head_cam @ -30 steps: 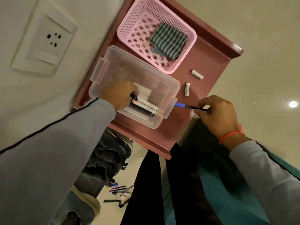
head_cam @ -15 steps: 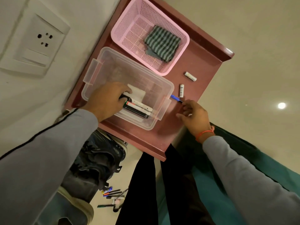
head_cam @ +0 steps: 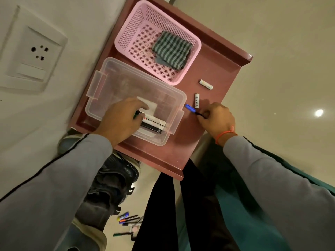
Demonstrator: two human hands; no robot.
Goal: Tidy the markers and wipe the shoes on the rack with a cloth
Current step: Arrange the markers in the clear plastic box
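Gripping slim markers (head_cam: 154, 124), hands (head_cam: 120, 120) straddle a translucent plastic box (head_cam: 101, 87).

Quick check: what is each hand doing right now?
Left hand: holding markers inside the clear box.
Right hand: pinching a blue-capped pen.

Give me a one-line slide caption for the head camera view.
Left hand sets markers into the clear box while right hand grips a blue-capped pen beside it.

I'm seeing a home entryway: a shoe rack (head_cam: 213, 69) against a wall with a socket (head_cam: 32, 57), shoes (head_cam: 108, 187) beneath.
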